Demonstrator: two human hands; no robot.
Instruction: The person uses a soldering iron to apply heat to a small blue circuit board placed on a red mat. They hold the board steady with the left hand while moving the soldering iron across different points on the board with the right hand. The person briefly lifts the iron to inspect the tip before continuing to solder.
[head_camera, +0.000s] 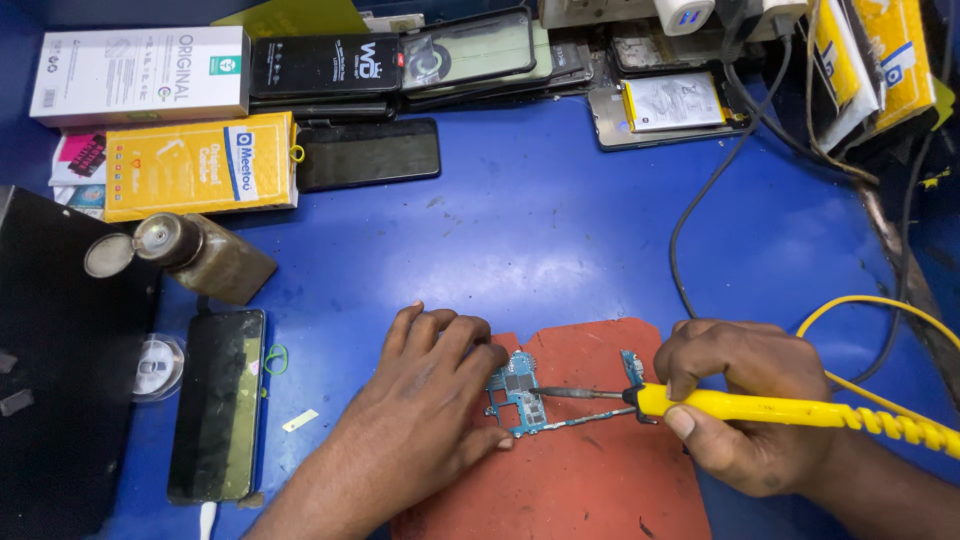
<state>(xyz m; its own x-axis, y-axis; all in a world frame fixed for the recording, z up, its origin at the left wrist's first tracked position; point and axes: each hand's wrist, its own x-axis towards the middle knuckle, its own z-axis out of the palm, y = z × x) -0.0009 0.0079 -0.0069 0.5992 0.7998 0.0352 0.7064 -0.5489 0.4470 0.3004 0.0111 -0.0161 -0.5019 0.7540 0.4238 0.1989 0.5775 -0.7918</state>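
Tabletop: blue tabletop (560, 230), scuffed, crowded with phone parts along its far edge.
Mat: red mat (590, 470) lies at the near edge, under both hands.
Circuit board: small blue-green circuit board (518, 392) rests on the mat, between the two hands.
Left hand: left hand (425, 400) lies palm down on the mat, its fingers (470, 350) bent and close together, the tips pressing on the left edge of the circuit board.
Right hand: right hand (745, 400) is wrapped around the yellow handle of a soldering iron (760, 408), thumb beneath, fingers curled over the top.
Iron tip: the metal tip points left and reaches over the circuit board; whether it touches cannot be told.
Cord: yellow cord (880, 310) loops away from the handle to the right.
Left side: dark phone (217, 405) lies face up beside the left forearm; a brown bottle (205, 255) with its lid flipped open stands just beyond it.
Far edge: yellow box (195, 165), white box (140, 75), several black phones and a phone opened to show its battery (672, 102).
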